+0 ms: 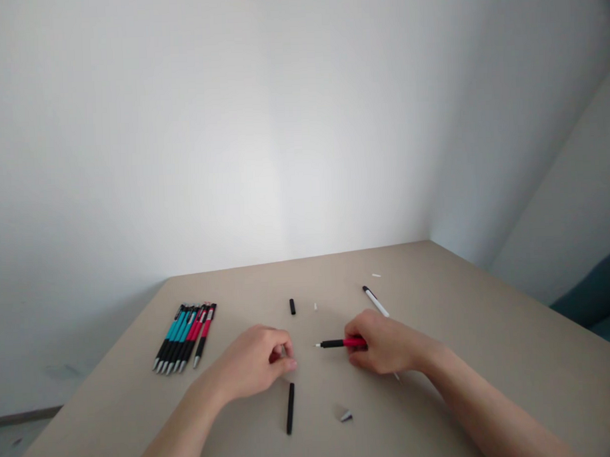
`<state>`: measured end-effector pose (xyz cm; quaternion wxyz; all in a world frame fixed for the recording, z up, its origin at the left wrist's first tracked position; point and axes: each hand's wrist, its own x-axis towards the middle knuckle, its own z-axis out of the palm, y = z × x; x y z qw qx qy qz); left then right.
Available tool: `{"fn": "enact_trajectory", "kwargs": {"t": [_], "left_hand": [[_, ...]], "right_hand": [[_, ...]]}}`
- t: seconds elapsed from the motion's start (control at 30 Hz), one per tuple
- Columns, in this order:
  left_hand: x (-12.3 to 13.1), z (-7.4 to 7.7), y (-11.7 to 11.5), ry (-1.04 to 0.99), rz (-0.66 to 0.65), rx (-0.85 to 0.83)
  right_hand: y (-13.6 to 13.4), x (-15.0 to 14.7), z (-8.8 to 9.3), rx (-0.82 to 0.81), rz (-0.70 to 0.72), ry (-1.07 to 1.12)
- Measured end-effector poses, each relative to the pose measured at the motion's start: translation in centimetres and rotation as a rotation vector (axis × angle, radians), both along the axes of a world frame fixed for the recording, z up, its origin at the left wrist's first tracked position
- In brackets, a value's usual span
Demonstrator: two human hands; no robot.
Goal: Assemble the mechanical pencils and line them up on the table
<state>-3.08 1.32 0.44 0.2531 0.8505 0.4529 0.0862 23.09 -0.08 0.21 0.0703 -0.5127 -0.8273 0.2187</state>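
My right hand (374, 343) is closed round the red barrel of a pen (333, 344), which lies level with its black grip and thin pale tip pointing left. My left hand (259, 360) faces that tip from a short gap away. Its fingers are curled, with thumb and forefinger close together; whatever they may hold is too small to make out. A black tube (290, 409) lies just below the left fingertips. Nearer to me on the right is a small grey cone-shaped pen tip (346, 416). A white pen part (376, 302) runs behind my right hand, partly hidden.
On the left of the table (247, 290) lies a row of several turquoise and red pens (181, 339). Beyond my hands are a short black piece (292, 307), a tiny white piece (316, 307) and a white strip (376, 275). A white wall (281, 122) borders the far edge.
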Motion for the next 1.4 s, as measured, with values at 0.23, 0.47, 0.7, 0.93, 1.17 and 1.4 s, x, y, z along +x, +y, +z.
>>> {"fn": "enact_trajectory", "kwargs": {"t": [0.23,0.47,0.7,0.93,1.17,1.4], "left_hand": [[0.0,0.0,0.1,0.012,0.013,0.009],[0.4,-0.1,-0.1,-0.036,0.031,0.014],[2.0,-1.2,-0.5,-0.228,0.021,0.043],[2.5,-1.3,-1.0,-0.25,-0.06,0.065],[2.3,-1.7,-0.6,-0.334,-0.031,0.182],[1.7,-1.8,0.4,-0.58,0.233,0.158]], "right_hand": [[0.0,0.0,0.0,-0.035,-0.009,-0.01],[0.0,-1.3,0.1,-0.009,-0.138,0.17],[-1.3,-4.7,-0.4,-0.063,-0.197,0.582],[-1.3,-5.5,-1.0,-0.104,-0.186,0.629],[-1.2,-5.1,-1.0,-0.053,-0.114,0.668],[-1.1,-4.2,-0.5,0.105,-0.17,0.653]]}}
